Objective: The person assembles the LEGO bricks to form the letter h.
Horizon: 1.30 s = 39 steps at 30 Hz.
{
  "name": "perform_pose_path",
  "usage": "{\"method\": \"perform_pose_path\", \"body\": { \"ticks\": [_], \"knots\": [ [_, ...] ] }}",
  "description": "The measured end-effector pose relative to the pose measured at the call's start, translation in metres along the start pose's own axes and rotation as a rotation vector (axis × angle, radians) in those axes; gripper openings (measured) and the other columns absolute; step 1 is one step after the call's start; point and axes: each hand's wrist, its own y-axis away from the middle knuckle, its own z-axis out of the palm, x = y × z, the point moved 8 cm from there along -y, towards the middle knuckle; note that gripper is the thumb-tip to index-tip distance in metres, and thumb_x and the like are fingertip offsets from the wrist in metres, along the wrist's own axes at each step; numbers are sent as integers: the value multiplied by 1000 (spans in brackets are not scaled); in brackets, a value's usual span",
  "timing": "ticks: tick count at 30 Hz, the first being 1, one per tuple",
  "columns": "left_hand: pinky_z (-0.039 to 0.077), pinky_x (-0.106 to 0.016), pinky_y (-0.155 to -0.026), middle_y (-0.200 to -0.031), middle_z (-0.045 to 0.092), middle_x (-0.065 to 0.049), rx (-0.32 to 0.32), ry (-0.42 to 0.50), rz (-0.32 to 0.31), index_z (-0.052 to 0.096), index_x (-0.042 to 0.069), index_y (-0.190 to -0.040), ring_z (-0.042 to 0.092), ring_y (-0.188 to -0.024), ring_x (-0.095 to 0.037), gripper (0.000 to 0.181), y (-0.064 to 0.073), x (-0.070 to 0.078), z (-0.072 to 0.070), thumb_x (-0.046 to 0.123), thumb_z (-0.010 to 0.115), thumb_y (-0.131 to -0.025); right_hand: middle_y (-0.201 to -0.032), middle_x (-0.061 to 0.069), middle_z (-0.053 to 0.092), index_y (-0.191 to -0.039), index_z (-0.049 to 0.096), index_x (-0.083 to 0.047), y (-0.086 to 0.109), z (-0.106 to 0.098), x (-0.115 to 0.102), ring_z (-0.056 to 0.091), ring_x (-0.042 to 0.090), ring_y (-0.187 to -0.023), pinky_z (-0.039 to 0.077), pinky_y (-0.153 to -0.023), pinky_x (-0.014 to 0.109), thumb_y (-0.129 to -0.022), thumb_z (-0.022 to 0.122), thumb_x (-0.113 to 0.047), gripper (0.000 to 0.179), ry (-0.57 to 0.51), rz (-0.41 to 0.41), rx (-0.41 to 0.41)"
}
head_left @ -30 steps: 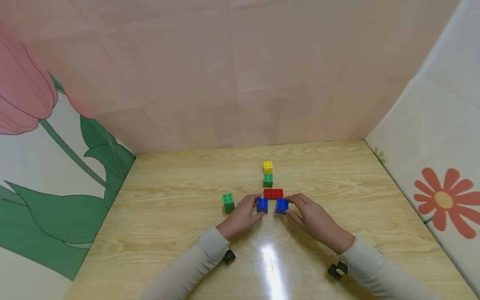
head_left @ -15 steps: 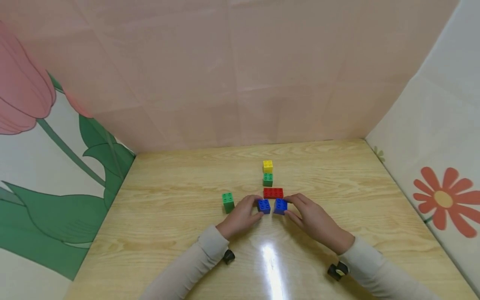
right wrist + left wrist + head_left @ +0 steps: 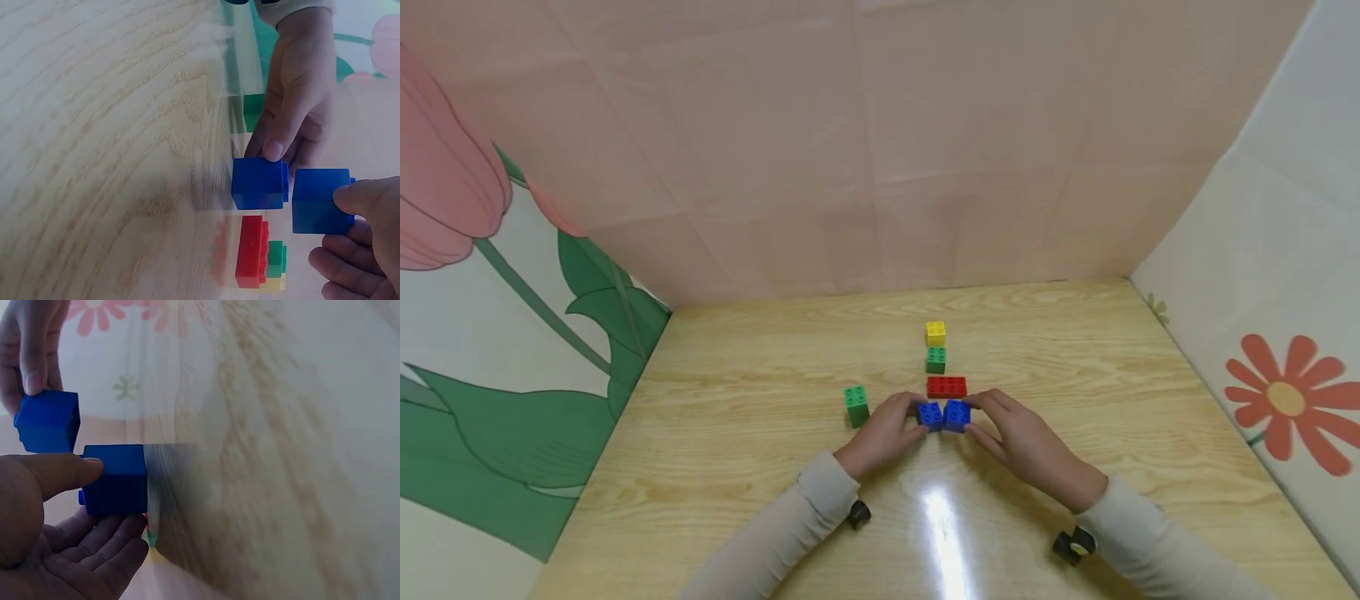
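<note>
My left grip (image 3: 883, 429) is narrowed on the left blue block (image 3: 930, 417), thumb on its near side and fingers along the far side. That block sits studs up, low at the bench (image 3: 737, 358). My right grip (image 3: 1026, 437) pinches the right blue block (image 3: 957, 417) the same way, and the wrist views show me holding it higher, above the bench, its studs also upward. From my head the two blocks look side by side; the right wrist view shows a narrow gap between them.

Just beyond both blocks lies a long red brick (image 3: 947, 387), set crosswise. Farther out, in line, stand a small green block (image 3: 936, 360) and, behind it, a yellow block (image 3: 936, 333). Just left of my left grip is a taller green block (image 3: 856, 407).

Pale sleeves (image 3: 820, 487) cover my forearms. Around the bench rise a pink backdrop (image 3: 850, 167), a tulip panel on my left (image 3: 512, 333) and a red-flowered panel on my right (image 3: 1285, 283).
</note>
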Motion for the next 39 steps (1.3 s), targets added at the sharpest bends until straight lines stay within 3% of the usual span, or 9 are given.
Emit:
{"method": "perform_pose_path", "body": {
  "ticks": [18, 31, 39],
  "knots": [
    [46, -30, -96, -120, 61, 3, -32, 45, 89, 59, 13, -127, 56, -113, -11, 35, 4, 2, 3, 24, 66, -94, -118, 2, 60, -127, 57, -13, -1, 1, -8, 63, 23, -105, 55, -84, 39, -91, 71, -24, 41, -21, -37, 31],
    [47, -25, -93, -121, 60, 4, -72, 64, 107, 58, 14, -128, 59, -110, -10, 37, 4, 4, 3, 26, 66, -94, -119, 0, 59, -129, 56, -14, -4, 2, -10, 62, 17, -106, 55, -84, 36, -91, 71, -24, 41, -17, -44, 51],
    [47, -24, -93, -122, 61, 0, -87, 90, 148, 57, 10, -129, 60, -110, -12, 39, 3, 7, 1, 24, 67, -94, -116, 2, 61, -126, 57, -11, -6, 2, -14, 63, 20, -103, 55, -81, 37, -90, 72, -22, 41, -16, -110, 99]
  ]
}}
